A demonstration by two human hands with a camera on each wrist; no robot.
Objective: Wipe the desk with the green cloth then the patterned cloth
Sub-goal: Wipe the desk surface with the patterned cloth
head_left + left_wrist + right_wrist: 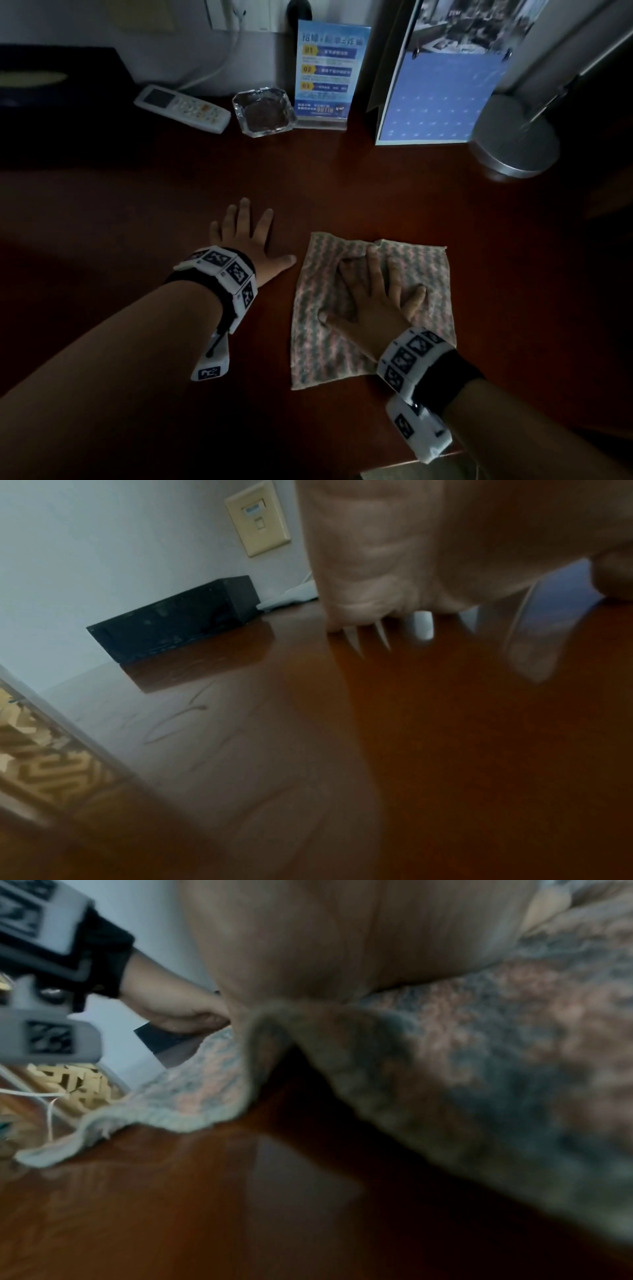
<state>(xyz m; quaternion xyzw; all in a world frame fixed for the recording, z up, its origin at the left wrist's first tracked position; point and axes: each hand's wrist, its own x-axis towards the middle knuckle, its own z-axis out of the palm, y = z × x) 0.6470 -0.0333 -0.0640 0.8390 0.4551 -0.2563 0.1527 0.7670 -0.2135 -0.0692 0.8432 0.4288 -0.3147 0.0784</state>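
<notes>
right hand (342,939) pressing patterned cloth (479,1056) onto desk (205,1204); cloth edge rumpled, lifted.

Along the back of the scene a white remote control (181,108) lies just left of a clear glass ashtray (263,111), which stands just beside an upright blue printed sign (327,73) in a clear holder. Right of the sign stands a blue desk calendar (442,92), then a round metal lamp base (513,138). A black box (174,620) sits far left against the wall, below a cream wall plate (257,518).
</notes>
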